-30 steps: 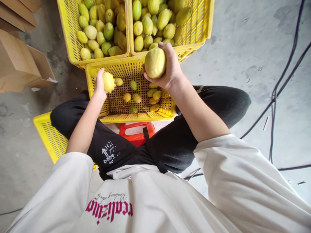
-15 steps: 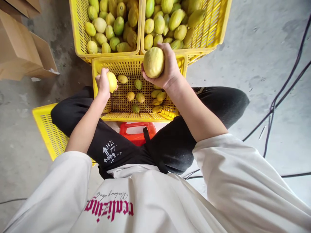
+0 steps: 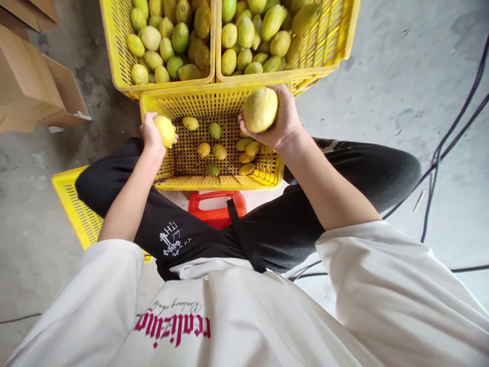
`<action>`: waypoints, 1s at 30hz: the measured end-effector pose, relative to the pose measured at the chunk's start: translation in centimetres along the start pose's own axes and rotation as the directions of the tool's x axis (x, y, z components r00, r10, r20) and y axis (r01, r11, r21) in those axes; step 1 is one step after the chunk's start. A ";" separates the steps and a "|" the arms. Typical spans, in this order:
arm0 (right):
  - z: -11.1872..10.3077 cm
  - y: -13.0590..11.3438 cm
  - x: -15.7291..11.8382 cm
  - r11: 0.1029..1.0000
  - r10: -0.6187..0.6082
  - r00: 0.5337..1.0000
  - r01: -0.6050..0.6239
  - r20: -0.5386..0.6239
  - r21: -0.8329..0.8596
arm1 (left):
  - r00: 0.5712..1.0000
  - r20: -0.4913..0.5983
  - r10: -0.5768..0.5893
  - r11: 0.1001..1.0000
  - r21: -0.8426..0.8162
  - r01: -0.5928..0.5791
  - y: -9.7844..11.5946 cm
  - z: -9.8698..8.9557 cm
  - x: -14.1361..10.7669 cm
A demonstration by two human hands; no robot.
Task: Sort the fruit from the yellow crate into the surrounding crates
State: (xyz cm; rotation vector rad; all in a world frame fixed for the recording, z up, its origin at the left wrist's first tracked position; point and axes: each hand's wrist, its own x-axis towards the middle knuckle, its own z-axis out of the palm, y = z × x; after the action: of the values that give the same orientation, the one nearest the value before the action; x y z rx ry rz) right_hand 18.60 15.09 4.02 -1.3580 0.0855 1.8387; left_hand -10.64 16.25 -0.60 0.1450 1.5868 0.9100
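Observation:
My left hand is wrapped round a small bright yellow fruit, over the left end of the near yellow crate. A bigger, pale yellow-green fruit rests in my right hand, its fingers curled beneath, over the crate's right end. Inside that crate lie several small fruits: a yellow one toward the back left, green ones in the middle, and a group of yellow ones at the right, partly below my right hand.
Two yellow crates full of green and yellow fruit, a left one and a right one, stand behind. A cardboard box is at the left, a red stool between my legs, black cables at the right.
My right hand has moved right and slightly down with the large fruit, from the crates' border to over the near crate. My left hand has shifted slightly left with the small fruit.

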 end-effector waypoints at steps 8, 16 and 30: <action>-2.3 0.1 0.5 0.994 -0.109 0.994 0.109 -0.019 -0.023 | 0.996 0.089 0.006 0.990 0.139 -0.018 -1.1 1.8 0.7; -1.4 0.1 1.0 0.983 -0.181 0.982 0.180 -0.059 -0.032 | 0.980 0.196 0.044 0.997 -0.069 -0.031 -0.4 4.4 -2.6; 2.7 0.6 0.8 0.980 -0.174 0.983 0.179 0.062 -0.085 | 0.974 0.220 0.051 0.998 0.030 -0.059 -0.3 5.1 -3.8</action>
State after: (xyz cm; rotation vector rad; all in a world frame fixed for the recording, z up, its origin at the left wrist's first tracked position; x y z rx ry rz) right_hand 16.06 16.50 4.19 -1.3314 -0.1441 1.7460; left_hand -5.03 16.21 2.45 0.3069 1.4006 0.8767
